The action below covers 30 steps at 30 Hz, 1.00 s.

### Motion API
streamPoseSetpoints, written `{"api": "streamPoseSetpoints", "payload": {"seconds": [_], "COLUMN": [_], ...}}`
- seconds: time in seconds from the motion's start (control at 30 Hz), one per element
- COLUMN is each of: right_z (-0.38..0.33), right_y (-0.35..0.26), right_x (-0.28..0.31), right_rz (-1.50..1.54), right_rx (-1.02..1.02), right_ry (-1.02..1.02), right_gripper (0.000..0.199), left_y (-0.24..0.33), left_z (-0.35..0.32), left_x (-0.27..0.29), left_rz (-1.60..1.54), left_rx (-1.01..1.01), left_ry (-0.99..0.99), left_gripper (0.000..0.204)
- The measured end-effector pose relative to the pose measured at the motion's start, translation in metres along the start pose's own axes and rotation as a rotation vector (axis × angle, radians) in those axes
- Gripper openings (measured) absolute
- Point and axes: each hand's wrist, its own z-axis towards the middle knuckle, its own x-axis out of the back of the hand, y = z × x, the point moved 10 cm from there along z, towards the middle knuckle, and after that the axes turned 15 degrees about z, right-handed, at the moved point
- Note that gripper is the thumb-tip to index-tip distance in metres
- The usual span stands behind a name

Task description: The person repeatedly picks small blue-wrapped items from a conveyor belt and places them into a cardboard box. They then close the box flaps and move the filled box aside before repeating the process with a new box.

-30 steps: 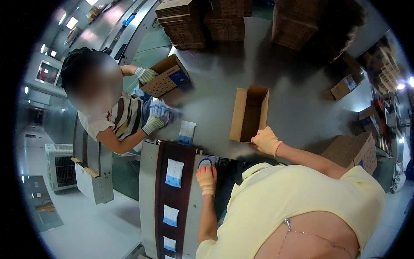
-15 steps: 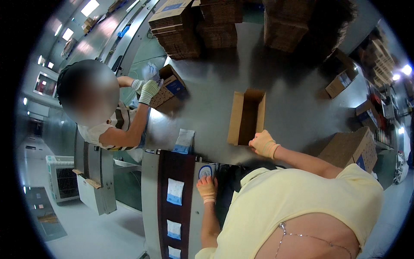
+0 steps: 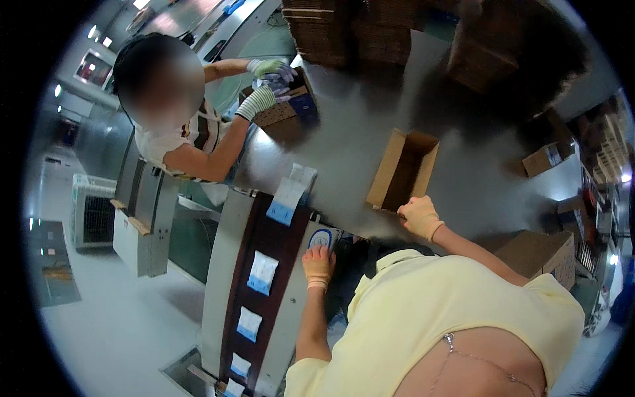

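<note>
My right hand (image 3: pixel 421 217), in a pale fabric glove with bare fingertips, pinches the near edge of an open cardboard box (image 3: pixel 385 173) on the metal table. The inside of that box looks dark, with no contents visible. My left hand (image 3: pixel 319 264), gloved alike, lies with its fingers stretched out on the conveyor's side frame (image 3: pixel 299 281), touching a blue-and-white oval patch (image 3: pixel 321 238). Beside it, white-and-blue packets (image 3: pixel 262 272) lie in a row on the dark belt (image 3: pixel 246 291). At the belt's far end, one packet (image 3: pixel 282 206) overlaps another (image 3: pixel 303 175).
Across the table at left, a co-worker's striped-gloved hands (image 3: pixel 259 99) are at another carton (image 3: pixel 281 122). Stacked flat cardboard (image 3: pixel 311 33) stands at the back. A larger carton (image 3: pixel 539 255) is near my right elbow, and a small one (image 3: pixel 541 160) lies farther right.
The whole view has turned and shifted. Packets have advanced along the belt, one now lapping the packet at its end. The co-worker's hands have spread over their carton. My hands keep their places.
</note>
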Motion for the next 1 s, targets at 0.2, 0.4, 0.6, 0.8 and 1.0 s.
{"api": "streamPoseSetpoints", "payload": {"seconds": [0.2, 0.4, 0.6, 0.8, 1.0], "right_z": [-0.002, -0.001, 0.005, 0.007, 0.009], "right_y": [0.007, 0.004, 0.007, 0.006, 0.002], "right_x": [0.001, 0.005, -0.001, 0.008, 0.010], "right_rz": [-0.001, -0.006, -0.016, -0.004, -0.016], "right_rx": [-0.039, -0.021, -0.010, -0.002, 0.008], "right_ry": [0.023, 0.032, 0.023, 0.034, 0.042], "right_gripper": [0.022, 0.022, 0.020, 0.020, 0.021], "left_y": [0.004, 0.001, 0.002, 0.003, 0.000], "left_z": [0.010, 0.012, 0.011, 0.020, 0.015], "left_x": [0.012, 0.006, 0.013, 0.016, 0.011], "left_rz": [-0.009, -0.030, -0.026, 0.003, -0.011], "left_rx": [-0.021, -0.027, -0.016, -0.004, -0.005], "left_ry": [0.093, 0.092, 0.117, 0.075, 0.128], "left_gripper": [0.031, 0.033, 0.033, 0.032, 0.035]}}
